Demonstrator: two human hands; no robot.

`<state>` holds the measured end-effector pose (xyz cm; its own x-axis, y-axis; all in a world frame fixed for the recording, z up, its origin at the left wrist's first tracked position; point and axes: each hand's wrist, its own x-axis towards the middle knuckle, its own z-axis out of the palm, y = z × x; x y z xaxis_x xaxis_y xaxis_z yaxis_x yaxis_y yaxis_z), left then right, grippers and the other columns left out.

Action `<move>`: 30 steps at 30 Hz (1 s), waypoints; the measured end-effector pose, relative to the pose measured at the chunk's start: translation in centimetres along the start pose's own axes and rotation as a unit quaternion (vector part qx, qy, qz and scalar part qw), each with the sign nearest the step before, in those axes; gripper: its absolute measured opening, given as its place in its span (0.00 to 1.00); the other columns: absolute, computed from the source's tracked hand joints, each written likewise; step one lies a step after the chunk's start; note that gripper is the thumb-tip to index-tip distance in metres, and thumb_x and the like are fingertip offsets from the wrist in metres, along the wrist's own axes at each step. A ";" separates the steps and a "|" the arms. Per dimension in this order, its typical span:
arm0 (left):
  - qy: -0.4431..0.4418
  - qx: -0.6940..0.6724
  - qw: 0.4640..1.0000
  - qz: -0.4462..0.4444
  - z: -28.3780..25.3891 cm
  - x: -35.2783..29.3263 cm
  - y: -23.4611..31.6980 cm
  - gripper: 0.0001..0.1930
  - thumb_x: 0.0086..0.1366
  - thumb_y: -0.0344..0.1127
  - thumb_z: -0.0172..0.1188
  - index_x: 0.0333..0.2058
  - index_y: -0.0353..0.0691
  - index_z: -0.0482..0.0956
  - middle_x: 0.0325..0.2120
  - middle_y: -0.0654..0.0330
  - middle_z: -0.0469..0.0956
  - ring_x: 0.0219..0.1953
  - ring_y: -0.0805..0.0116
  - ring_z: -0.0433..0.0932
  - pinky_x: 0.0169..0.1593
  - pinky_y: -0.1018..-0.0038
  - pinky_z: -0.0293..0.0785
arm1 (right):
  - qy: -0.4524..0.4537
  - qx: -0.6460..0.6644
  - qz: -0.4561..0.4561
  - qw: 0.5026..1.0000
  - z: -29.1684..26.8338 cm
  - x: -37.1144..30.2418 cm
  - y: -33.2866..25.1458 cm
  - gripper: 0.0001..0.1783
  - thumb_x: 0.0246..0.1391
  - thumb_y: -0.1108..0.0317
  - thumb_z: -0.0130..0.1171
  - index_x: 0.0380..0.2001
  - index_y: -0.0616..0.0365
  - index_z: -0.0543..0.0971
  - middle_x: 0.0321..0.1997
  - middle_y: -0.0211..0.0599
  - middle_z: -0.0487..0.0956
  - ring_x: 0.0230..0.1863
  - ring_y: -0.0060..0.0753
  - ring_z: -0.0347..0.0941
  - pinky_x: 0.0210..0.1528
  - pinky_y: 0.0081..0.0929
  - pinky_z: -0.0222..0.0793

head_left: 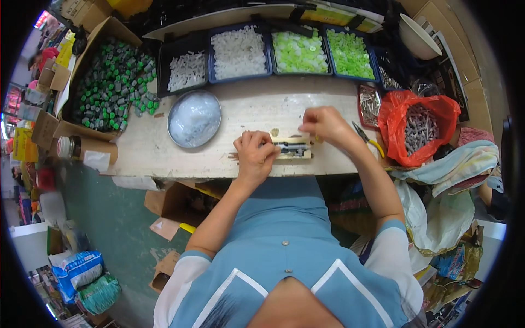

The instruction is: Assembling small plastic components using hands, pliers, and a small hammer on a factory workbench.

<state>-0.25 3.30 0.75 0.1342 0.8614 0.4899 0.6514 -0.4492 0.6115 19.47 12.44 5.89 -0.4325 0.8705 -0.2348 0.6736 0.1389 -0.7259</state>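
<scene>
Beyond the workbench's left end, a green floor (93,202) spreads below crowded shelving, with a blue-and-white sack (79,270) toward the edge of the room. At the bench (147,161), a cardboard box (104,34) brims with dark, green-ended pieces beside a lidded jar (64,147). A round metal bowl (194,145) sits on the scuffed, pale top, while four trays along the back hold grey, white, pale green and bright green parts. My left hand (256,156) curls its fingers closed on the left end of a small cream fixture (306,155), which lies near the front edge and carries a silvery rod. My right hand (325,126) hovers just above its right end, fingertips drawn narrow; whether they pinch anything, I cannot tell. Farther right lie yellow-handled pliers (377,147), a red tray of metal pieces (369,104), an open red bag (394,120) of grey parts and a draped towel (465,164).
</scene>
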 end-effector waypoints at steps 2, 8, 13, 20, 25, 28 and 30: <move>-0.010 0.001 1.000 -0.002 -0.1 0.1 0.1 0.05 0.43 0.28 0.62 0.22 0.43 0.76 0.29 0.65 0.70 0.38 0.64 0.66 0.44 0.67 0.52 | 0.073 -0.024 -0.022 0.997 -2.7 2.1 -1.0 0.08 0.45 0.69 0.61 0.23 0.63 0.76 0.16 0.32 0.74 0.17 0.19 0.67 0.17 0.20 0.62; 0.001 -0.003 1.000 0.002 -0.3 0.2 -0.1 0.05 0.45 0.28 0.61 0.23 0.44 0.77 0.30 0.64 0.71 0.38 0.64 0.66 0.44 0.66 0.53 | 0.396 -0.153 -0.177 0.888 -11.8 11.0 -1.9 0.06 0.46 0.70 0.56 0.28 0.59 0.78 0.25 0.41 0.78 0.27 0.36 0.75 0.30 0.28 0.69; -0.001 -0.018 1.000 -0.004 -0.4 0.4 0.0 0.07 0.43 0.27 0.63 0.24 0.46 0.77 0.30 0.64 0.72 0.37 0.63 0.66 0.42 0.68 0.54 | 0.468 -0.322 -0.119 0.814 -18.3 18.9 -5.7 0.12 0.48 0.58 0.56 0.29 0.54 0.78 0.28 0.42 0.78 0.33 0.48 0.75 0.35 0.41 0.70; -0.010 -0.039 0.999 -0.021 -0.4 0.1 0.3 0.05 0.46 0.29 0.62 0.24 0.45 0.78 0.31 0.65 0.71 0.38 0.64 0.66 0.44 0.67 0.53 | 0.473 -0.351 -0.078 0.804 -17.8 24.2 -4.7 0.10 0.44 0.68 0.55 0.33 0.56 0.77 0.36 0.44 0.76 0.40 0.52 0.72 0.39 0.47 0.67; 0.005 -0.030 0.999 -0.011 -0.4 -0.4 0.2 0.04 0.46 0.29 0.62 0.24 0.44 0.78 0.30 0.65 0.71 0.38 0.65 0.66 0.44 0.67 0.53 | 0.425 -0.236 -0.091 0.869 -17.8 18.9 -5.0 0.14 0.50 0.70 0.49 0.42 0.58 0.72 0.40 0.52 0.76 0.41 0.56 0.72 0.40 0.47 0.67; 0.004 -0.014 1.000 -0.005 -0.3 -0.3 0.0 0.06 0.43 0.29 0.64 0.23 0.45 0.78 0.30 0.64 0.72 0.38 0.63 0.66 0.42 0.67 0.54 | 0.413 -0.220 -0.096 0.879 -17.6 16.9 -3.4 0.20 0.53 0.63 0.51 0.50 0.53 0.70 0.42 0.49 0.76 0.45 0.52 0.71 0.44 0.39 0.67; -0.004 -0.001 1.000 -0.002 -0.3 -0.3 -0.2 0.06 0.43 0.30 0.64 0.22 0.45 0.78 0.31 0.63 0.72 0.37 0.62 0.66 0.42 0.66 0.54 | 0.394 -0.114 -0.177 0.895 -16.5 14.8 -2.2 0.25 0.57 0.53 0.50 0.52 0.58 0.69 0.40 0.39 0.78 0.39 0.35 0.73 0.40 0.29 0.67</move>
<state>-0.63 3.04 0.67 0.1370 0.8653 0.4821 0.6507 -0.4456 0.6149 21.43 32.81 14.69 -0.1464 0.8034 0.5772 0.7212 0.4860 -0.4936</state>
